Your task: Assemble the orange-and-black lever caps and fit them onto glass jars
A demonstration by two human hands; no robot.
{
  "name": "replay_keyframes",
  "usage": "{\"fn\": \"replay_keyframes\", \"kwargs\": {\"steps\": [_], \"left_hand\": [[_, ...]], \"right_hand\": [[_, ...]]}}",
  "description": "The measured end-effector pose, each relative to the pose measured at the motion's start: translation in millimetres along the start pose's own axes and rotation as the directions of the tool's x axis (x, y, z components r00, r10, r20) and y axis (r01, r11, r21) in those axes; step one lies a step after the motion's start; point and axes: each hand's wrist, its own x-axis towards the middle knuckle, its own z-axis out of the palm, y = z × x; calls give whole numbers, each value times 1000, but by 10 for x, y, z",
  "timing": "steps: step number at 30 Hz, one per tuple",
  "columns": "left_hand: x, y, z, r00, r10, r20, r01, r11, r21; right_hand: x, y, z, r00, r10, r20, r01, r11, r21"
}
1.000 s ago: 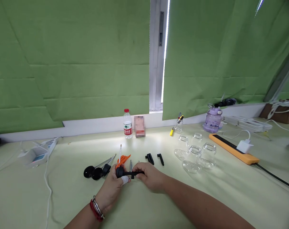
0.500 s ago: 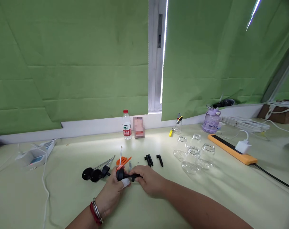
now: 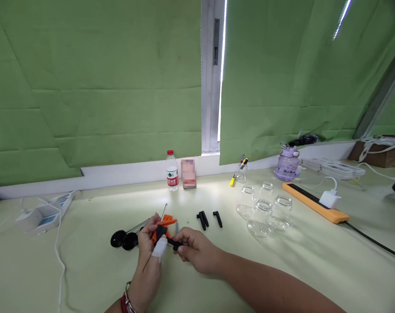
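My left hand (image 3: 149, 256), a white wrap on its thumb, is closed around a black cap-like part (image 3: 161, 232) with a thin metal rod (image 3: 164, 210) pointing up and away. My right hand (image 3: 199, 251) pinches a black crank handle (image 3: 175, 244) at the near side of that part; whether the two are joined I cannot tell. Orange plastic pieces (image 3: 167, 219) lie just beyond the left hand, some partly hidden by it. Left of it rest black round lids (image 3: 131, 241) with metal rods. Several metal rods (image 3: 177, 227) show between the hands.
Loose black handles (image 3: 218, 219) lie right of centre. Several glass jars (image 3: 263, 217) stand further right, near an orange power strip (image 3: 314, 202). A water bottle (image 3: 172, 174), a yellow-handled screwdriver (image 3: 232, 181) and a purple jug (image 3: 287, 165) are at the back. A white cable (image 3: 58, 252) runs down the left.
My left hand has turned, showing its wrapped thumb on top, and the black part has tilted with it. The right hand has shifted slightly nearer with the handle.
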Motion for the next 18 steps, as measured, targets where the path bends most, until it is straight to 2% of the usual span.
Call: {"fn": "replay_keyframes", "kwargs": {"steps": [4,9,14,18], "left_hand": [[-13,33,1,988,105,116,-110,993,38],[-5,35,-61,956,196,217,-245,941,232],[2,-23,-97,903,279,327,-412,777,477],[13,-48,-90,883,278,378,-460,672,580]], "right_hand": [[18,-15,68,1000,29,13,-31,972,234],[0,-78,90,999,49,-9,-43,945,325],[-21,-111,74,998,57,17,-59,931,361],[-22,-110,86,998,57,23,-61,924,377]]}}
